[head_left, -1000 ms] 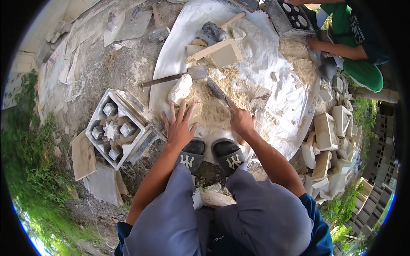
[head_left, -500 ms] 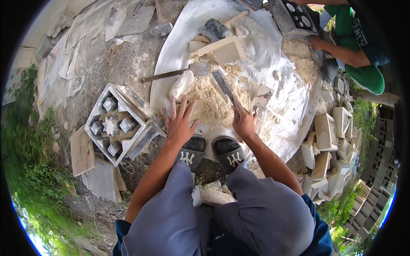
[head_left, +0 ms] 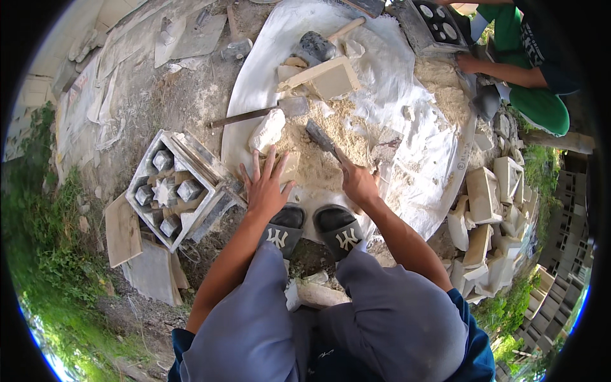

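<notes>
My right hand hides the trowel's handle; a co-worker at the sheet's far right edge is cut off.

dirt ground, grass, daylight

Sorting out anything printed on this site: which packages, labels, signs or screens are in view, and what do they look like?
No packages, signs or screens.
Slippers: black, under the person's knees, a white emblem on each strap.
Co-worker's shirt: dark, upper right, white print on the front.
</notes>
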Tool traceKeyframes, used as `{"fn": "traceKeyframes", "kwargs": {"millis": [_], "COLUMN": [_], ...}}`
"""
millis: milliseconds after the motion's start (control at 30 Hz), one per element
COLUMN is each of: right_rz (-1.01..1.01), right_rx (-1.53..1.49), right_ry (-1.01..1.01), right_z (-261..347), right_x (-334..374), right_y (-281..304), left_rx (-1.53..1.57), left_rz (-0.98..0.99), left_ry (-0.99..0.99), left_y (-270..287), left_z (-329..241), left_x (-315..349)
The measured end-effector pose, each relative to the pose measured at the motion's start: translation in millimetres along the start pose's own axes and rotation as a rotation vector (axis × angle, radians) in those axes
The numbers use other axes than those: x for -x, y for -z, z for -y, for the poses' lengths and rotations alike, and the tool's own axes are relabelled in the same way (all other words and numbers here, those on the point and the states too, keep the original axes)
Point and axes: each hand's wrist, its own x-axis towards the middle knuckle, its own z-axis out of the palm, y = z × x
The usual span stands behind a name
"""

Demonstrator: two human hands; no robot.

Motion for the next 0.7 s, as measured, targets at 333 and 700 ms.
{"fn": "traceKeyframes", "kwargs": {"millis": [333,700], "right_rz": [0.05,0.036], "right_rx": [0.006,-0.007], "right_ry": [0.002,-0.023], "right_z": [-8.3,-1.1], "right_x": [3.3,6.7], "right_y": [1.1,-6.2], "left_rx": [-0.005,-0.007], "left_rz": [0.018,0.025], "left_ry": [0.001,0.004], "left_y": [-1.0,1.3], "left_z": [-4.4,-0.2], "left_x": [-1.1,1.3]}}
